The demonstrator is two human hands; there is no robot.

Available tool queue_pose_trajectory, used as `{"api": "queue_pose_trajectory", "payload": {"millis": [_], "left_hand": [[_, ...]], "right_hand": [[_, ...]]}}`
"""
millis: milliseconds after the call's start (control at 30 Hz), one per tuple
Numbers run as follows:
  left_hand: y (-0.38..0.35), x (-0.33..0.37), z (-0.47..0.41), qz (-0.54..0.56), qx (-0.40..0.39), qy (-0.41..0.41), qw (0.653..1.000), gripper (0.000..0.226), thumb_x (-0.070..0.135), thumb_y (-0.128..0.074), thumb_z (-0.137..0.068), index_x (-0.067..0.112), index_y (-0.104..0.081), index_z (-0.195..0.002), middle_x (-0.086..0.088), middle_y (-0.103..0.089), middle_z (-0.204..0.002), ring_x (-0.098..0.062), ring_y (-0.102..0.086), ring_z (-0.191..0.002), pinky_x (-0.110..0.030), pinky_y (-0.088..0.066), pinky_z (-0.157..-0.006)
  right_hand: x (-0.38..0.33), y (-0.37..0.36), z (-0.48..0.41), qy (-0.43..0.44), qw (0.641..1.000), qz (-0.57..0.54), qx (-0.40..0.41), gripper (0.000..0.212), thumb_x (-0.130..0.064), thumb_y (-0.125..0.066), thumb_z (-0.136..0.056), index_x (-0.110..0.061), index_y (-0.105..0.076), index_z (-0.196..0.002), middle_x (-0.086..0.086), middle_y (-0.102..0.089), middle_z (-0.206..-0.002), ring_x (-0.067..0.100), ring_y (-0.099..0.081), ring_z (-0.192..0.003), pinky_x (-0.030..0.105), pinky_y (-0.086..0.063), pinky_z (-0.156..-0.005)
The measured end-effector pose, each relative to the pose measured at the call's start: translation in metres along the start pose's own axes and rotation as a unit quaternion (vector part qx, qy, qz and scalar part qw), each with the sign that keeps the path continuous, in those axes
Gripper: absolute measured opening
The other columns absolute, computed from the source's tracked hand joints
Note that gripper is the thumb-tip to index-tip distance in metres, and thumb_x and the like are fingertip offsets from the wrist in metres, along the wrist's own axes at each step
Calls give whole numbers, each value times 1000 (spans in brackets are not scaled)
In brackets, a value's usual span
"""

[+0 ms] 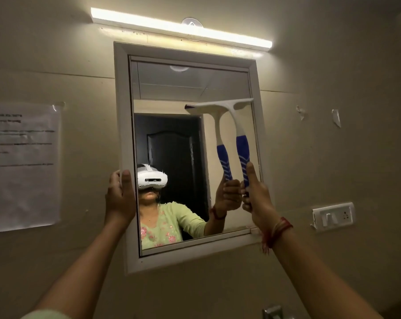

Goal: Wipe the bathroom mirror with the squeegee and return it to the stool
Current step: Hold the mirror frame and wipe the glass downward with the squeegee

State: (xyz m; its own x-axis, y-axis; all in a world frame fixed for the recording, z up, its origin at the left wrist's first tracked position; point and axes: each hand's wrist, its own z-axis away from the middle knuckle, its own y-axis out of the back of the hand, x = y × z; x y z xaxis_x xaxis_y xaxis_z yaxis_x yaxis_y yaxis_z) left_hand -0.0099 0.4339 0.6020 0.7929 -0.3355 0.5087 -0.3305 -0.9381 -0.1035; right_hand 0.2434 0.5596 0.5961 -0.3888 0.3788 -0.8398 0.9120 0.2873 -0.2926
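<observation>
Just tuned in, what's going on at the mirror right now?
A person is wiping the bathroom mirror. Their right hand grips the squeegee by its blue handle, blade against the upper right of the glass. Their left hand holds the mirror's white frame at its left edge. The stool is not in view.

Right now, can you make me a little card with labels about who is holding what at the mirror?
place: wall with a mirror under a lit light bar
left hand: holds the mirror's left frame edge
right hand: grips the squeegee by its blue handle
squeegee: upright, blade on top, against the upper right of the glass
on the wall: paper on the left, switch plate on the right
stool: not in view
</observation>
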Motion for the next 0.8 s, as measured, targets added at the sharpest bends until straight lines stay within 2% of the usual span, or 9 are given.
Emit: {"api": "queue_pose_trajectory", "payload": {"millis": [167,333,433,533,700,800], "left_hand": [[0,1,0,0,-2,-1,1000,39,41,-27,-95,9,-49,-103,-3,-52,-86,-17,-46,-78,-26,-28,-66],[0,1,0,-6,-3,2,1000,40,42,-27,-96,9,-49,-105,-2,-51,-88,-18,-46,-81,-27,-29,-71],[0,1,1,-2,-2,1,1000,40,41,-27,-96,9,-49,-105,-2,-51,-88,-18,-46,-81,-27,-28,-70],[-1,0,0,-1,0,4,1000,40,41,-28,-96,9,-49,-106,-3,-50,-90,-18,-45,-82,-28,-28,-71],[-1,2,1,-7,5,2,1000,41,41,-28,-96,7,-48,-108,-2,-49,-92,-17,-44,-85,-27,-28,-73],[0,2,2,-8,3,-6,1000,42,43,-27,-95,8,-49,-104,-4,-50,-89,-18,-44,-82,-26,-27,-70]], "right_hand": [[-30,-6,-13,36,999,4,9,50,-66,-42,-82,-19,-52,-68,-7,-50,-51,1,-46,-30,18,-36,-42],[4,7,10,-36,999,-5,-2,57,-72,-41,-77,-17,-51,-64,-8,-46,-43,3,-39,-29,19,-33,-35],[31,18,29,-59,998,-14,-13,59,-74,-41,-71,-16,-50,-65,-6,-43,-47,4,-34,-30,18,-30,-33],[29,19,28,-56,998,-10,-14,57,-71,-41,-77,-16,-49,-65,-4,-43,-50,4,-34,-31,17,-30,-34],[-5,5,7,-24,1000,6,-9,55,-69,-39,-82,-18,-50,-65,-8,-46,-43,2,-40,-28,18,-33,-37],[1,5,6,-28,1000,6,-6,54,-69,-39,-81,-18,-51,-64,-9,-47,-36,2,-42,-26,18,-34,-38]]}}
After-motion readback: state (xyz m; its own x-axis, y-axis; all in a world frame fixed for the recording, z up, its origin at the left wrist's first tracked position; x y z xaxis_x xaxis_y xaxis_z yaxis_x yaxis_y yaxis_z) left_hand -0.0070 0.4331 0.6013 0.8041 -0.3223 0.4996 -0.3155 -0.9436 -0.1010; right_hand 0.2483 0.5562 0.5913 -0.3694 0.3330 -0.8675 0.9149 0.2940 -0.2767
